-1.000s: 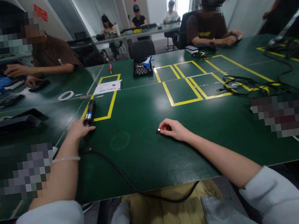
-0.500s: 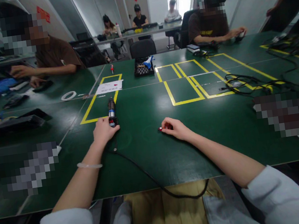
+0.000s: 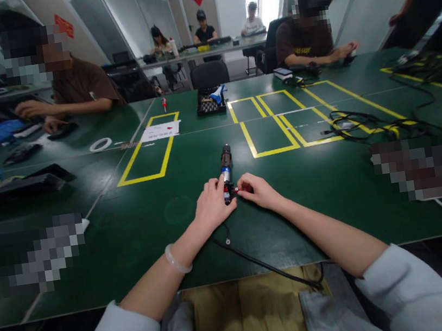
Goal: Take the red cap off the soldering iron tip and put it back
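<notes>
A black corded electric screwdriver (image 3: 226, 166) with a blue and silver band lies on the green table, its tip pointing away from me. My left hand (image 3: 213, 202) is closed around its near end. From that end a black cord (image 3: 266, 266) trails over the table edge toward my lap. Just to the right, my right hand (image 3: 258, 190) pinches a small red piece (image 3: 236, 189) with a pale end, held against or very close to the screwdriver's side. Fingers hide most of the red piece, so I cannot tell its kind.
Yellow tape rectangles (image 3: 277, 152) mark the table. A white paper sheet (image 3: 161, 130), a black tray (image 3: 211, 105) with a blue-and-white item, a red screwdriver (image 3: 164, 105) and a white ring (image 3: 100, 144) lie farther back. Black cables (image 3: 357, 124) are at right. Two people sit opposite.
My left hand has carried the electric screwdriver rightward and slightly nearer, from the left tape rectangle to beside my right hand. The right hand, with the red piece, has barely moved.
</notes>
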Demonstrator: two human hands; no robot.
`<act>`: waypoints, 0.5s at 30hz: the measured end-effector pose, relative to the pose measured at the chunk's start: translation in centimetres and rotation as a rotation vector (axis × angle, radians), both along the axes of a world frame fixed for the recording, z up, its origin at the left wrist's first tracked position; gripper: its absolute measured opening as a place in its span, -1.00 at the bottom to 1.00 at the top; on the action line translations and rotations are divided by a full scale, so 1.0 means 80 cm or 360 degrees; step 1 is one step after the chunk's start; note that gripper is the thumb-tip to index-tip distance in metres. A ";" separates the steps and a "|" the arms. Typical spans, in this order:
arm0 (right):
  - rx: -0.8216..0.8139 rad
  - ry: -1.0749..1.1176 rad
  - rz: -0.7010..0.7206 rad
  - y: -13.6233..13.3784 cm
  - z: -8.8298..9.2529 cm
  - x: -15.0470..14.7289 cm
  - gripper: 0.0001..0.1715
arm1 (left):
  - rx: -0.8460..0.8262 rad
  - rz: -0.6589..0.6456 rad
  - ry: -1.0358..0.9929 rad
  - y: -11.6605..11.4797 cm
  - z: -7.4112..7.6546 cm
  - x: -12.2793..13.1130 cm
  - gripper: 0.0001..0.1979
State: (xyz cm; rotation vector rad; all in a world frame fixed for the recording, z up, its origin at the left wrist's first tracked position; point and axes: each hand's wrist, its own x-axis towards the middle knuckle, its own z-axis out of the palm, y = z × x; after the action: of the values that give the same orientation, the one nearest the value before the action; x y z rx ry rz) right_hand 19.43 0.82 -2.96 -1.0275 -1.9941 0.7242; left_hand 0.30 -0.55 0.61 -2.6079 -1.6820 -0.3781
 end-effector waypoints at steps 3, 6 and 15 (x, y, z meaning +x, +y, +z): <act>0.0019 -0.0044 0.0023 0.000 0.000 -0.001 -0.96 | -0.0023 -0.0033 -0.0004 -0.006 0.001 0.005 -0.29; 0.0021 -0.0040 0.0056 0.000 0.000 -0.001 -0.98 | -0.0025 -0.0049 0.0013 -0.007 0.001 0.005 -0.28; -0.0034 0.0016 -0.0001 -0.001 0.006 0.001 -0.82 | 0.0005 -0.0049 0.0049 -0.005 0.004 0.008 -0.30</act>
State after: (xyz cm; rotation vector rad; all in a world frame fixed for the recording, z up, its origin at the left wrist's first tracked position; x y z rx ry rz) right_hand 19.50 0.71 -2.49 -1.0348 -1.9816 0.7503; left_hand 0.97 -0.96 0.91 -2.6263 -1.6323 -0.3395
